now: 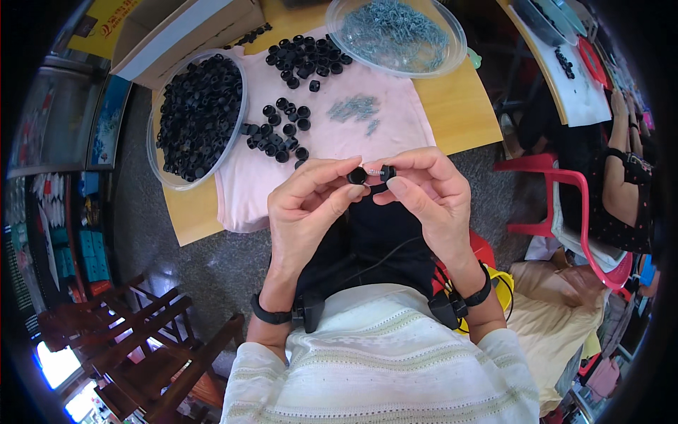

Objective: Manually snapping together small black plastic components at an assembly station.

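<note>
At upper left one clear dish [157,152] heaps uncounted black caps, while at centre the left hand [307,208] pinches one black cap [357,175] in closed fingers, meeting the right hand [431,194] nipping one small spring part [381,172].

Ahead of my fingertips I see a light wooden table [466,113]. A pale pink cloth [395,120] covers its middle, just beyond the fingers. On the cloth lie loose black round plastic caps [282,131] and a small heap of grey metal screws [353,107]. Beyond and left of the fingers sits a clear shallow plastic dish [157,159] full of caps; beyond and right, a second clear dish [455,49] holds screws. A brown cardboard box [176,32] stands at the far left corner.
</note>
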{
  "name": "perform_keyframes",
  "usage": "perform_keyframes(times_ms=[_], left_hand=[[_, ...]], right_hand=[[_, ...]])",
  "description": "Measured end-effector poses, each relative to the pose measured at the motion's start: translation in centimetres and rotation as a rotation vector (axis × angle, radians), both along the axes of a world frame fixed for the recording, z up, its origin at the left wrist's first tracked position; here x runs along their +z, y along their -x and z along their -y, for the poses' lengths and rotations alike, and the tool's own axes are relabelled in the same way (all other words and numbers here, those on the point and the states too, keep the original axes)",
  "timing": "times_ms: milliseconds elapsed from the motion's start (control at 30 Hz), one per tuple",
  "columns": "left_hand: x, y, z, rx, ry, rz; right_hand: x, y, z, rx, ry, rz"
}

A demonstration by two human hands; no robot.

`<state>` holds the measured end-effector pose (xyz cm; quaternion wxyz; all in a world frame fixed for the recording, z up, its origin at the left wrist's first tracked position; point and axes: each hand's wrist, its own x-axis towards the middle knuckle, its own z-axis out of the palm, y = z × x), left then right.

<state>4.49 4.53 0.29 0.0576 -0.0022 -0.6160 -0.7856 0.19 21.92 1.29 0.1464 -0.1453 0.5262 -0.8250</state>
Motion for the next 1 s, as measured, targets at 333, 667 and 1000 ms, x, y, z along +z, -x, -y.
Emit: perform_keyframes(times_ms=[333, 667, 1000], left_hand=[[0.4, -0.5, -0.3, -0.014, -0.186, -0.036], [0.6, -0.3, -0.4, -0.029, -0.161, -0.034], [-0.4, 0.0, 0.3, 0.027, -0.245, 0.0]], right_hand=[[0.1, -0.6, 0.1, 0.028, 0.084, 0.073], [-0.3, -0.3, 0.2, -0.009, 0.121, 0.115], [1.0, 0.0, 0.1, -0.059, -0.184, -0.068]])
